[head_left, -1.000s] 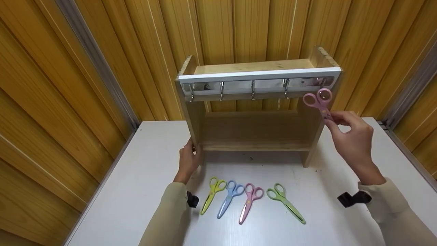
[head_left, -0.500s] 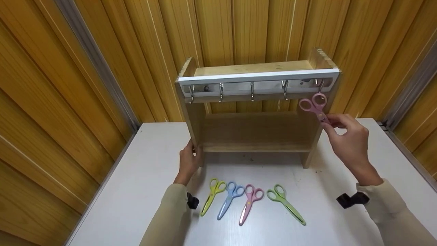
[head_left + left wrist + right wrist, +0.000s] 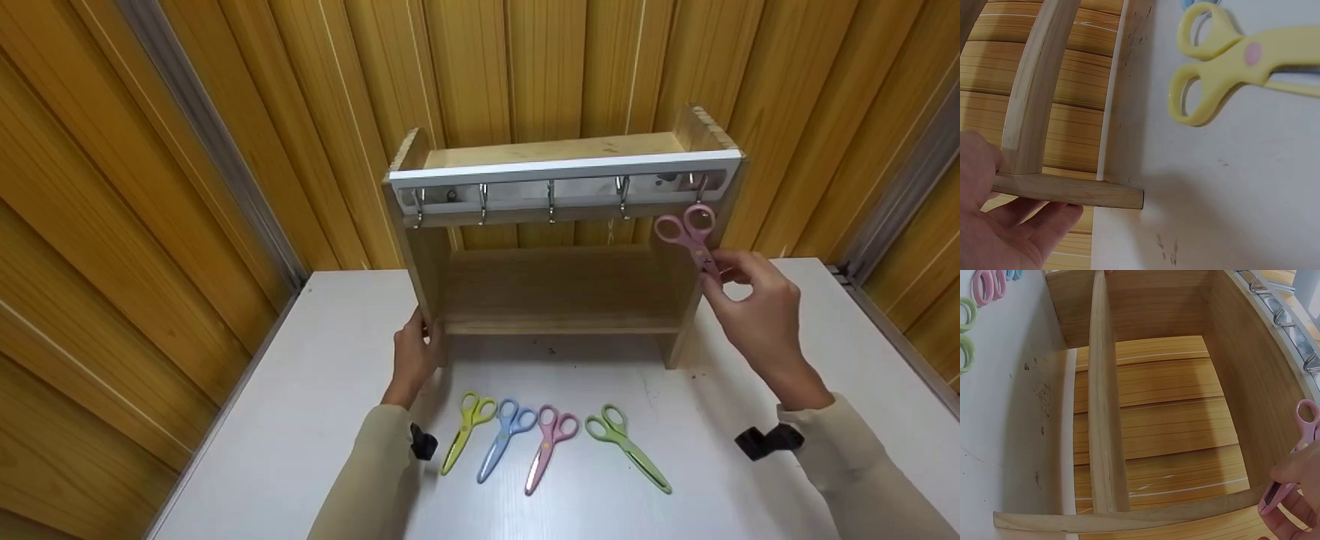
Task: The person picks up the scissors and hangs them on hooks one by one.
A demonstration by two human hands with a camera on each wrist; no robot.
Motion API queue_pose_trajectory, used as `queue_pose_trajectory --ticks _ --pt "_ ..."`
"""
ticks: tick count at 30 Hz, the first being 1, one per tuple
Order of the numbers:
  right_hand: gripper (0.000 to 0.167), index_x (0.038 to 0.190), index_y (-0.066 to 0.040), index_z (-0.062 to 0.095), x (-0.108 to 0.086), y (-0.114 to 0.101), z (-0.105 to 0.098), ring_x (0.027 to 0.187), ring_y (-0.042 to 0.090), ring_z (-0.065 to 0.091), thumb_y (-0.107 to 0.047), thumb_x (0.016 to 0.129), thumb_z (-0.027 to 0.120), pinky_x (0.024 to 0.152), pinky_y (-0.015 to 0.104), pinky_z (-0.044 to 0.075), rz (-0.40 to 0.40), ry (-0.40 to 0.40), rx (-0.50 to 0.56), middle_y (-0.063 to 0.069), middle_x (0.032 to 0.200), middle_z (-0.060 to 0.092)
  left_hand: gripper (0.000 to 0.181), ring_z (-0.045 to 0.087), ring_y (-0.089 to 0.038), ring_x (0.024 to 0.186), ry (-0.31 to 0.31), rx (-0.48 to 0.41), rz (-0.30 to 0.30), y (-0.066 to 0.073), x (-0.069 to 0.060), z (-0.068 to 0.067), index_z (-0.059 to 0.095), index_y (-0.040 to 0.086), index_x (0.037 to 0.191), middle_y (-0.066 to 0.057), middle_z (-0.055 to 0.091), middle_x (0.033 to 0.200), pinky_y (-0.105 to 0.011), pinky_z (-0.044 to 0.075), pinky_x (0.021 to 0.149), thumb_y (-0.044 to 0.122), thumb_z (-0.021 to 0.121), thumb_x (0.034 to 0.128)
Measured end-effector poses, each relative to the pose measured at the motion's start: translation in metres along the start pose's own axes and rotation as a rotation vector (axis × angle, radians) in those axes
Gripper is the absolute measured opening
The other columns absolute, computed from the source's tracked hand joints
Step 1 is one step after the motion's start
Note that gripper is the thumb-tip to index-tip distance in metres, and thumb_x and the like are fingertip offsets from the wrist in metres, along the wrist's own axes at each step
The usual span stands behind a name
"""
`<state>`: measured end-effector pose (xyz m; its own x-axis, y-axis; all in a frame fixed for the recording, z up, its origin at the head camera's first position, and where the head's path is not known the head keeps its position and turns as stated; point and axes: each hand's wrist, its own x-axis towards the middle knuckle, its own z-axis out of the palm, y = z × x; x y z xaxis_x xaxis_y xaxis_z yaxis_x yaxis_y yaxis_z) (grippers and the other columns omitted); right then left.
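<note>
My right hand pinches a pair of pink scissors by the blade end, handle loops up. One loop is at the tip of the rightmost hook; whether the hook passes through it I cannot tell. At the lower left, my left hand grips the side board of a wooden shelf, thumb on one face and fingers on the other in the left wrist view. On the white table lie yellow scissors, blue scissors, another pink pair of scissors and green scissors.
A white-edged metal hook strip with several hooks runs along the shelf's upper front. Behind the white table stands a wood-patterned wall. A black band is on the right sleeve, another on the left.
The right hand has brought the pink scissors slightly down and left, from in front of the shelf's right edge to the rightmost hook's tip. The left hand keeps its grip on the board.
</note>
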<state>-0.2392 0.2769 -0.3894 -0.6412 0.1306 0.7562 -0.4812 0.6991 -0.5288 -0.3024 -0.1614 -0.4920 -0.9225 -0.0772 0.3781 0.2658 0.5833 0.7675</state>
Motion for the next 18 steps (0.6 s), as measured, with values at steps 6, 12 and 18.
queue_pose_trajectory --ticks 6,12,18 --pt "0.024 0.113 0.001 0.072 -0.004 0.002 0.004 0.089 0.013 0.06 0.002 0.09 0.075 0.084 0.012 0.042 -0.012 -0.002 -0.011 0.013 0.103 0.073 0.045 0.071 -0.027 0.108 -0.018 0.002 -0.031 0.0 0.0 -0.001 0.05 0.0 0.148 -0.018 0.069 0.128 -0.044 0.058 0.092 0.015 0.055 0.1062" --pt "0.024 0.113 0.001 0.071 -0.007 0.002 0.008 0.086 0.016 0.061 0.003 0.089 0.074 0.083 0.01 0.042 -0.005 0.003 -0.015 0.013 0.1 0.072 0.042 0.072 -0.029 0.104 -0.005 -0.003 0.016 -0.001 0.001 -0.002 0.053 -0.003 0.144 -0.02 0.071 0.123 -0.045 0.058 0.088 0.012 0.057 0.1052" --pt "0.024 0.114 0.001 0.071 -0.008 0.002 0.011 0.085 0.018 0.061 0.002 0.09 0.074 0.082 0.011 0.043 -0.005 -0.002 -0.01 0.013 0.099 0.071 0.041 0.072 -0.029 0.105 -0.003 0.004 0.021 -0.001 0.001 -0.002 0.053 -0.003 0.144 -0.02 0.071 0.123 -0.044 0.058 0.089 0.011 0.057 0.1051"
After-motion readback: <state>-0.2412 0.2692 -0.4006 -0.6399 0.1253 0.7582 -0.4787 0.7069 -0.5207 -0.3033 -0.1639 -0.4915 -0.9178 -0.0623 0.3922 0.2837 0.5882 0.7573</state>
